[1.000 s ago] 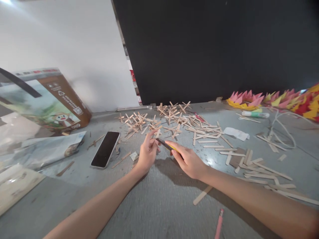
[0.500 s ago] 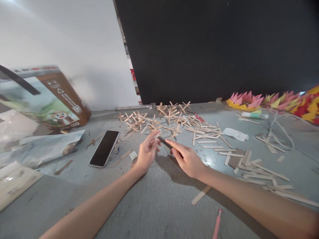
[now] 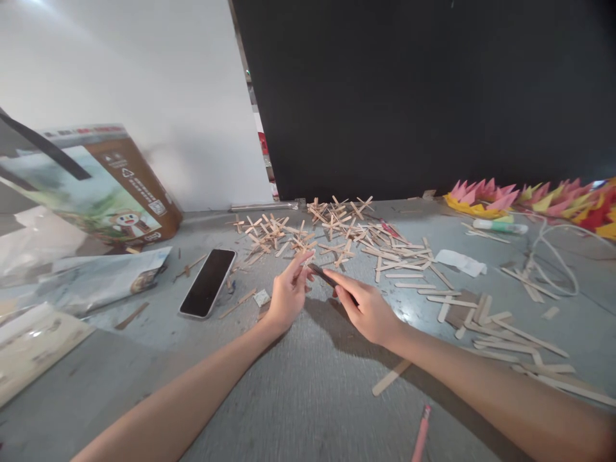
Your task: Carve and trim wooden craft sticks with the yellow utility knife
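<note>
In my right hand (image 3: 368, 308) is a thin dark tool (image 3: 323, 274), gripped between thumb and fingers and pointing left. Its tip reaches the fingers of my left hand (image 3: 287, 292), which are bent and close together; whatever they hold is too small to make out. Both hands are just above the grey table (image 3: 308, 398). Behind them lie wooden sticks joined into crosses (image 3: 274, 231). Loose flat wooden sticks (image 3: 500, 333) are scattered to the right, and a single stick (image 3: 392, 377) lies below my right hand.
A phone (image 3: 208, 283) lies left of my hands, with a printed bag (image 3: 120, 192) and plastic packets (image 3: 106, 276) farther left. A pink pencil (image 3: 421, 433) is at the near edge. Glue stick (image 3: 500, 226), white cable (image 3: 568, 256) and paper crowns (image 3: 481, 196) are at the right.
The view has shifted slightly, so the things on the table appear a little farther right. Both hands keep nearly the same pose, with the dark tool still at my left fingers.
</note>
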{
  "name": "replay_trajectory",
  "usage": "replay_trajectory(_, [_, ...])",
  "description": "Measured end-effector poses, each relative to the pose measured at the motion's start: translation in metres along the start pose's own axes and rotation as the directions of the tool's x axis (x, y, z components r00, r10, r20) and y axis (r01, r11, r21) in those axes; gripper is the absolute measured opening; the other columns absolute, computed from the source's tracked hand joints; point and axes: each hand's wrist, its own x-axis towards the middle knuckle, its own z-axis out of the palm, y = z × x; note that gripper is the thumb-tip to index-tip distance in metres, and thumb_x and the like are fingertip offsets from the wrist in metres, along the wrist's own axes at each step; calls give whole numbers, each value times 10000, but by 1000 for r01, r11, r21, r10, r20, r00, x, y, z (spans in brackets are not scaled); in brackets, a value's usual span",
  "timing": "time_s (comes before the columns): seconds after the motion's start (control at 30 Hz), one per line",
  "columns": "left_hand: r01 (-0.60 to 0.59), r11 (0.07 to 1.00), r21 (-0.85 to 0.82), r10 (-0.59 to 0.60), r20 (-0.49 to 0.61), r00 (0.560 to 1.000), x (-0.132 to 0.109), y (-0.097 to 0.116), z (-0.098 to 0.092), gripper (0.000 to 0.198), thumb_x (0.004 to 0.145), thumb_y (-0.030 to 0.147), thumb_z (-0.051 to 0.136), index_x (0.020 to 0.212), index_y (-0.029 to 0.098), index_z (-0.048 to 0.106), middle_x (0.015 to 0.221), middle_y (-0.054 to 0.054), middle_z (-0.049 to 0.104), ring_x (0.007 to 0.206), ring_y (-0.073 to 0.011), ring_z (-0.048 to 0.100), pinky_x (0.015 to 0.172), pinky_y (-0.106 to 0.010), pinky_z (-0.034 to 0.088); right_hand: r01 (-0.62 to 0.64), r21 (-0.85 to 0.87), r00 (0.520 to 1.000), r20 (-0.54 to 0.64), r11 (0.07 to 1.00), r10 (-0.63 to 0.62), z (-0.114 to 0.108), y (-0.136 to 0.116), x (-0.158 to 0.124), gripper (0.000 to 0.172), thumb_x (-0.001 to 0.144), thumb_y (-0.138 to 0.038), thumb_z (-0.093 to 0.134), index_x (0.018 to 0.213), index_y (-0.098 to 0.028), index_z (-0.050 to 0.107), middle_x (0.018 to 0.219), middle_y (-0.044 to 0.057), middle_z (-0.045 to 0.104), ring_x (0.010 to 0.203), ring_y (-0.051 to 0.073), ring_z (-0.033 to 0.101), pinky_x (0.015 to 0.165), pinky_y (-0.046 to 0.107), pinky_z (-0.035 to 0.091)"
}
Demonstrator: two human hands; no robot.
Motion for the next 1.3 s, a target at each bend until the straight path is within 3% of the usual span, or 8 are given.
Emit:
replay_trajectory(0.4, [25,1000,-16,-25,1,1000,-1,2,-2,472,1020,430,553,1436,216,614,780,-20,683,641,-133,604,640,-229,515,-7,-3,1000,18,1000,7,0,0,0,462,1100,-284,391,1550,-282,499,1212,98,763,914,214,751,866,383,612])
replay_trajectory(0.63, [11,1000,-20,-10,24,1000,0,2,-1,488,1028,459,548,1443,211,608,804,-31,695,666,-134,598,633,-226,498,1,-12,1000,4,1000,-1,1,0,0,461,1094,-271,394,1541,-266,511,1256,103,755,980,221,758,887,372,607])
replay_trajectory(0.83, [36,994,-100,-34,25,999,1,3,0,442,1028,409,543,1377,154,637,768,-42,694,631,-132,569,598,-237,488,-58,15,997,42,998,57,-2,-5,0,444,1096,-285,381,1501,-213,549,1011,94,793,826,202,750,777,319,577])
replay_trajectory(1.1, [45,994,-104,-41,39,998,1,-2,0,388,1045,361,482,1349,151,599,718,-6,639,612,-127,554,625,-260,471,-154,86,983,110,984,144,-4,-8,1,429,1094,-319,394,1480,-239,564,703,-9,638,525,135,521,586,266,414])
replay_trajectory(1.3, [73,974,-216,-62,60,996,0,-4,1,346,1046,391,481,1337,214,420,689,59,569,594,-116,493,609,-246,396,-253,187,964,130,949,231,-2,-7,2,422,1085,-375,411,1461,-276,574,582,-67,412,482,128,351,506,255,287])
